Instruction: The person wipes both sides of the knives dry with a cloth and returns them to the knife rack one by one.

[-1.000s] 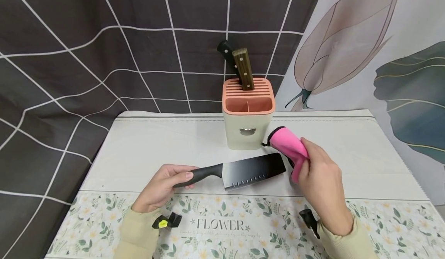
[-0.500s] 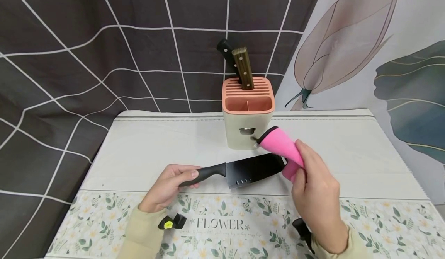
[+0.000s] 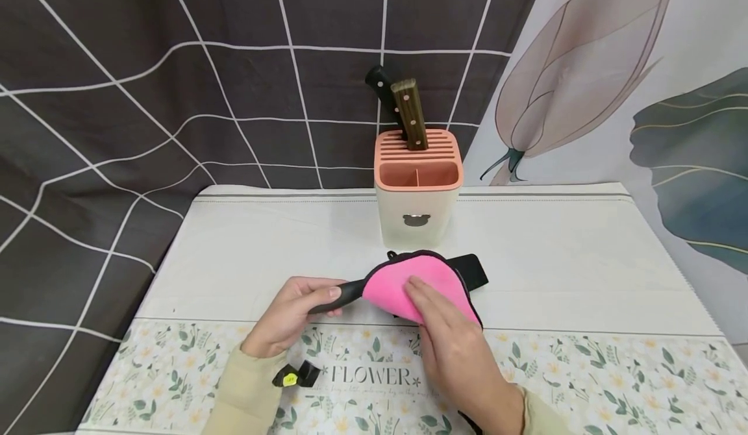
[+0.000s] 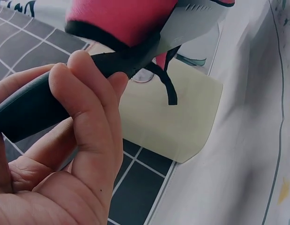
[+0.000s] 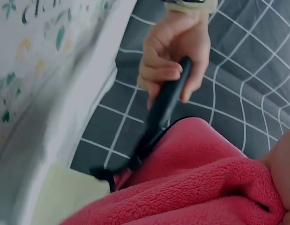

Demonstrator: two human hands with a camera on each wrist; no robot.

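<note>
My left hand [image 3: 292, 311] grips the black handle [image 3: 336, 296] of a wide-bladed kitchen knife, held level above the table. In the left wrist view its fingers curl round the handle [image 4: 30, 108]. Over most of the blade lies a pink cloth [image 3: 391, 289] with black edging and a small black loop. Only the dark blade tip [image 3: 470, 271] shows past it in the head view. My right hand [image 3: 456, 344] holds the cloth against the blade, fingers lying on top; its thumb is largely hidden. Fleecy folds of the cloth [image 5: 196, 187] fill the right wrist view's lower part.
Behind the knife stands a cream knife block [image 3: 415, 211] with an orange slotted top. Two knives stand in it, one with a black handle [image 3: 382, 94], the other with a brown wooden handle [image 3: 411, 115]. A flower-printed cloth [image 3: 193, 370] covers the table's front. A dark checked curtain [image 3: 245, 84] hangs behind.
My right hand has moved left with the pink cloth, which has gone from beside the blade tip to spread over the blade. My left hand has shifted slightly right with the knife.
</note>
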